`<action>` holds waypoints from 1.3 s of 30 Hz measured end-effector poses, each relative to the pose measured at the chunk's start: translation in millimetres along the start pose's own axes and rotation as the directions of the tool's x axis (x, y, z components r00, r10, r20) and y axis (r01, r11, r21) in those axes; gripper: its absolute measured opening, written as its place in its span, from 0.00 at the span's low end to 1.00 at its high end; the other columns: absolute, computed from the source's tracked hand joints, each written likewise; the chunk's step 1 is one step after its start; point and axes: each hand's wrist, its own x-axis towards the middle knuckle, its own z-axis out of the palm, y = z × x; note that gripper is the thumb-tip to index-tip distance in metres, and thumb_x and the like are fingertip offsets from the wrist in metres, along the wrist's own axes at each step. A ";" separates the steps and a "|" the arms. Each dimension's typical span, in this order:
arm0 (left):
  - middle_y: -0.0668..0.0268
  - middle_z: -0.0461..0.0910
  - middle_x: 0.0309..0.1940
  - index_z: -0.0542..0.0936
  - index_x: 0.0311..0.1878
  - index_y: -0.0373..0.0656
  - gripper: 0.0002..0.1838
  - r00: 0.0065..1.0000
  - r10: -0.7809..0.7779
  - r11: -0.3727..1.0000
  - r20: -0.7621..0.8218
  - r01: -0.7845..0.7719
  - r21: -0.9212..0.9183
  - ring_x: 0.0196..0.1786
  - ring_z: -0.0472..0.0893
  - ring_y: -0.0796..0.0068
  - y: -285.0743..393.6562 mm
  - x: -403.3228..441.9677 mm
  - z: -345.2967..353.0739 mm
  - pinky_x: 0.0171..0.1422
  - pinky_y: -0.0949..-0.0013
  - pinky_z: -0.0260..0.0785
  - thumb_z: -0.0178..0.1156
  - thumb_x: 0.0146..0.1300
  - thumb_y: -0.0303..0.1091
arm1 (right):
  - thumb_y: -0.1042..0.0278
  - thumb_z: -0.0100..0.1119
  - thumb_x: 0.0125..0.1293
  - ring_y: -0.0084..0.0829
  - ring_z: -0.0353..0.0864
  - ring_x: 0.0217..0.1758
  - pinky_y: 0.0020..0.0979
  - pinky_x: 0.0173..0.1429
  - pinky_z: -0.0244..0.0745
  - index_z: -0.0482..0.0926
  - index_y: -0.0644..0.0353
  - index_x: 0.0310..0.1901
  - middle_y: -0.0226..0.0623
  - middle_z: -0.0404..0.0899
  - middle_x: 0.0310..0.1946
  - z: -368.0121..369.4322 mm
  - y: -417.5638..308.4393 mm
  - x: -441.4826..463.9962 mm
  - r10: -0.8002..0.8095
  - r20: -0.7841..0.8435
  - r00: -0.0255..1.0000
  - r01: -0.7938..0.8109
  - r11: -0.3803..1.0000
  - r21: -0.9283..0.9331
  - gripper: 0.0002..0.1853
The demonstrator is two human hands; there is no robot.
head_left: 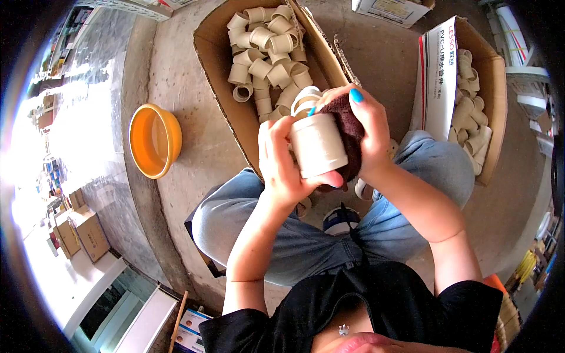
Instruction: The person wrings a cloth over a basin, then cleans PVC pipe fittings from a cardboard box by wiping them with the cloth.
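A white plastic pipe fitting (pixel 319 145) is gripped by my left hand (pixel 281 154), fingers behind it and thumb along its lower edge. My right hand (pixel 369 126) holds a dark brown cloth (pixel 348 126) pressed against the fitting's right side. Just beyond my hands, another white fitting (pixel 305 100) shows, and whether a hand touches it I cannot tell. Ahead, an open cardboard box (pixel 214 65) contains many similar fittings (pixel 262 67) in a loose heap.
An orange basin (pixel 178 136) stands on the concrete floor at the left. At the right, a second cardboard box (pixel 497 106) holds more fittings (pixel 469 112). Part of another box (pixel 391 10) shows at the top. My jeans-covered knees (pixel 438 165) are spread below my hands.
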 end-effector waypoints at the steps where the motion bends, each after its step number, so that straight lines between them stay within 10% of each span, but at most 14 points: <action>1: 0.55 0.68 0.31 0.68 0.44 0.32 0.50 0.999 -0.013 1.000 -0.034 0.012 -0.023 0.31 0.69 0.59 0.3 -0.3 1.5 0.36 0.62 0.65 0.65 0.27 0.69 | 0.57 0.37 0.63 0.29 0.74 0.35 0.28 0.44 0.68 0.73 0.67 0.32 0.43 0.76 0.30 2.2 -0.2 -1.1 -0.013 0.004 1.000 0.013 1.000 -0.022 0.20; 5: 0.55 0.68 0.32 0.68 0.45 0.33 0.48 0.999 -0.007 0.999 -0.041 0.009 0.051 0.33 0.70 0.57 -3.6 4.8 -0.6 0.40 0.61 0.65 0.69 0.26 0.64 | 0.68 0.39 0.62 0.33 0.71 0.55 0.30 0.62 0.60 0.72 0.70 0.46 0.47 0.73 0.50 -1.9 5.7 8.1 -0.181 0.179 0.967 0.212 0.961 -0.179 0.17; 8: 0.58 0.69 0.31 0.69 0.45 0.36 0.45 0.996 0.073 0.972 0.058 -0.084 0.219 0.35 0.70 0.57 -1.2 15.9 -9.8 0.41 0.59 0.64 0.71 0.27 0.59 | 0.72 0.45 0.59 0.33 0.77 0.47 0.29 0.54 0.68 0.74 0.66 0.47 0.43 0.78 0.44 0.5 1.5 6.7 -0.202 0.187 0.961 0.254 0.913 -0.319 0.15; 12: 0.55 0.71 0.35 0.70 0.43 0.36 0.23 0.975 0.164 0.937 0.146 -0.201 0.285 0.38 0.72 0.53 -2.1 21.1 -14.2 0.43 0.58 0.67 0.63 0.40 0.30 | 0.74 0.47 0.56 0.43 0.69 0.59 0.37 0.62 0.65 0.70 0.69 0.53 0.49 0.71 0.53 9.3 -4.9 -2.7 -0.378 0.467 0.799 0.601 0.491 -0.631 0.21; 16: 0.55 0.72 0.33 0.71 0.42 0.37 0.19 0.989 0.022 0.975 0.144 -0.054 0.217 0.36 0.73 0.53 -7.2 11.8 -5.0 0.40 0.63 0.68 0.60 0.43 0.27 | 0.74 0.49 0.55 0.47 0.65 0.61 0.40 0.64 0.62 0.65 0.69 0.58 0.52 0.66 0.56 16.1 -2.8 -7.8 -0.341 0.531 0.775 0.623 0.279 -0.731 0.26; 22: 0.58 0.73 0.32 0.72 0.44 0.38 0.29 0.999 0.035 0.991 0.035 -0.039 0.127 0.35 0.75 0.62 1.1 14.1 -6.7 0.41 0.66 0.69 0.71 0.35 0.33 | 0.74 0.49 0.55 0.40 0.71 0.57 0.36 0.62 0.64 0.72 0.66 0.52 0.46 0.74 0.50 4.6 2.2 8.7 -0.371 0.357 0.857 0.514 0.665 -0.542 0.21; 24: 0.59 0.72 0.32 0.71 0.44 0.37 0.44 1.000 0.006 1.000 -0.019 -0.006 0.008 0.33 0.74 0.62 -3.4 10.8 -4.9 0.38 0.65 0.69 0.77 0.21 0.50 | 0.74 0.45 0.56 0.34 0.74 0.55 0.32 0.62 0.63 0.75 0.65 0.48 0.45 0.78 0.43 -0.9 6.6 14.0 -0.279 0.281 0.918 0.375 0.842 -0.388 0.18; 27: 0.62 0.69 0.32 0.69 0.45 0.36 0.47 0.997 -0.037 0.993 -0.066 0.030 -0.110 0.34 0.73 0.68 0.1 4.8 -4.5 0.38 0.70 0.68 0.77 0.18 0.53 | 0.66 0.36 0.66 0.33 0.70 0.57 0.31 0.62 0.62 0.67 0.69 0.56 0.47 0.71 0.54 -0.7 10.9 10.9 -0.092 0.265 0.960 0.124 0.986 -0.107 0.21; 30: 0.61 0.69 0.32 0.69 0.45 0.36 0.48 0.977 -0.101 0.917 -0.186 0.019 -0.400 0.35 0.73 0.68 -1.7 3.0 2.1 0.39 0.69 0.67 0.77 0.18 0.54 | 0.65 0.35 0.66 0.32 0.70 0.57 0.31 0.62 0.62 0.65 0.69 0.58 0.48 0.70 0.55 5.0 13.3 9.1 -0.123 0.263 0.957 0.110 0.992 0.063 0.23; 34: 0.63 0.70 0.43 0.65 0.53 0.36 0.52 0.987 -0.150 0.980 0.058 0.156 -0.120 0.47 0.72 0.70 -7.0 7.3 -9.2 0.52 0.68 0.65 0.74 0.23 0.55 | 0.68 0.35 0.63 0.33 0.69 0.59 0.32 0.64 0.60 0.64 0.69 0.59 0.48 0.68 0.57 1.2 8.2 11.6 -0.202 0.279 0.939 0.255 0.952 -0.171 0.24; 39: 0.55 0.73 0.36 0.69 0.49 0.37 0.33 0.983 0.098 0.980 0.154 -0.122 0.157 0.38 0.75 0.55 -1.4 17.7 -10.0 0.40 0.61 0.71 0.70 0.37 0.36 | 0.75 0.44 0.50 0.45 0.66 0.62 0.44 0.68 0.53 0.71 0.65 0.55 0.48 0.72 0.53 1.2 -8.2 8.9 -0.389 0.588 0.709 0.700 0.487 -0.522 0.26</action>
